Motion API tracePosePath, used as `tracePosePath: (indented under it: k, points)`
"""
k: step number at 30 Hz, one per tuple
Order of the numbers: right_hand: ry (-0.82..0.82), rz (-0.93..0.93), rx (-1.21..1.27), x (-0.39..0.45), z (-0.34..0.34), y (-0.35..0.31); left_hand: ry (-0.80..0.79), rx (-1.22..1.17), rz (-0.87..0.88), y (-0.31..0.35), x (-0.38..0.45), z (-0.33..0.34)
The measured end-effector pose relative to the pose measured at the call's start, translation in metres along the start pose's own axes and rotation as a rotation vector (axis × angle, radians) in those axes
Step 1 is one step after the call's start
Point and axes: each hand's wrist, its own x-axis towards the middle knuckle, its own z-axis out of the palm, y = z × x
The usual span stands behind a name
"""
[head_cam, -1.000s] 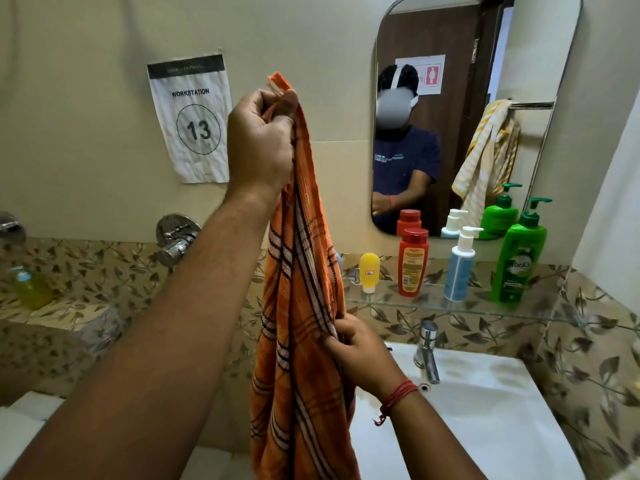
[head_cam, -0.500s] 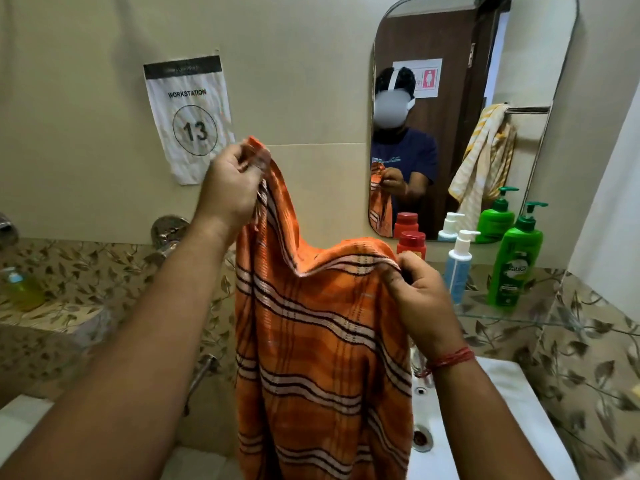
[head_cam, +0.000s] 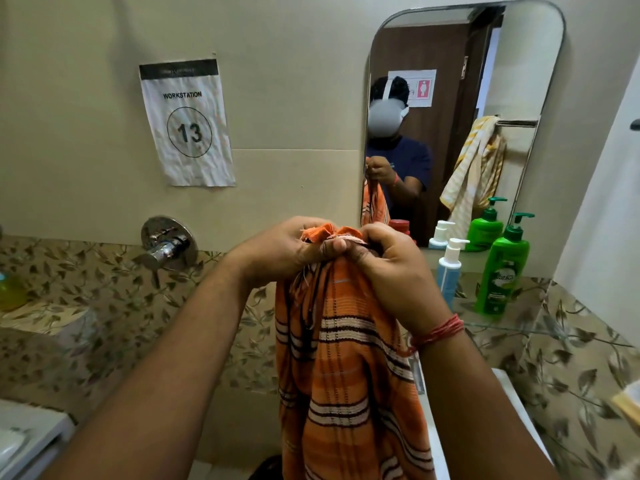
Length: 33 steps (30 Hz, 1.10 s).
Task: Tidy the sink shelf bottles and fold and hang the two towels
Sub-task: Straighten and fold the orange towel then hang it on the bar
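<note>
An orange towel with dark and white stripes (head_cam: 346, 375) hangs folded in front of me over the sink. My left hand (head_cam: 284, 251) and my right hand (head_cam: 388, 271) meet at its top edge, both pinching the corners together. On the glass shelf (head_cam: 519, 327) stand a green pump bottle (head_cam: 502, 271) and a blue-and-white pump bottle (head_cam: 450, 271); a red cap (head_cam: 400, 225) peeks above my right hand. A yellow-striped towel (head_cam: 474, 168) shows in the mirror, draped on a rail.
The mirror (head_cam: 460, 116) hangs above the shelf. A chrome wall tap (head_cam: 166, 247) sticks out at the left, with a numbered paper sign (head_cam: 187, 123) above it. The white sink (head_cam: 512, 410) lies below my right arm. A yellow-green bottle (head_cam: 10, 292) sits far left.
My hands have come together, bringing the towel's two top corners to one point and folding it in half. Both hands have dropped lower than before.
</note>
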Motion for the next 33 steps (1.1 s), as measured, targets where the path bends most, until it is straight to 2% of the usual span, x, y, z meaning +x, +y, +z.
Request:
tracePosePath:
  k: [4, 9, 13, 16, 18, 20, 22, 25, 27, 29, 33]
  points:
    - [-0.138, 0.187, 0.397, -0.013, -0.008, 0.006, 0.003, -0.075, 0.022, 0.0, 0.004, 0.0]
    - [-0.438, 0.292, 0.629, -0.018, -0.017, 0.016, -0.059, -0.141, 0.087, 0.0, 0.01, 0.003]
    - [-0.671, 0.405, 0.6, -0.026, -0.017, 0.03, 0.012, -0.129, 0.169, 0.009, 0.012, -0.003]
    - [-0.763, 0.432, 0.482, -0.039, -0.013, 0.04, 0.192, -0.208, 0.21, 0.012, 0.013, -0.018]
    - [-0.756, 0.45, 0.464, -0.047, -0.013, 0.048, 0.321, -0.218, 0.213, 0.009, 0.013, -0.03]
    - [-0.695, 0.455, 0.461, -0.049, -0.014, 0.05, 0.39, -0.067, 0.189, 0.005, 0.011, -0.038]
    - [-0.599, 0.391, 0.323, -0.044, -0.015, 0.041, 0.39, 0.089, 0.14, 0.003, 0.008, -0.038]
    - [-0.429, 0.121, -0.22, -0.032, -0.007, 0.02, 0.243, 0.266, 0.065, 0.007, 0.005, -0.026]
    - [-0.329, -0.047, -0.499, -0.03, 0.0, 0.005, 0.105, 0.293, 0.027, 0.009, 0.003, -0.013]
    - [-0.248, -0.157, -0.616, -0.03, 0.002, -0.004, -0.019, 0.253, 0.006, 0.006, 0.003, 0.002]
    - [-0.188, -0.25, -0.629, -0.032, 0.002, 0.002, -0.162, 0.11, -0.027, -0.006, 0.0, 0.022]
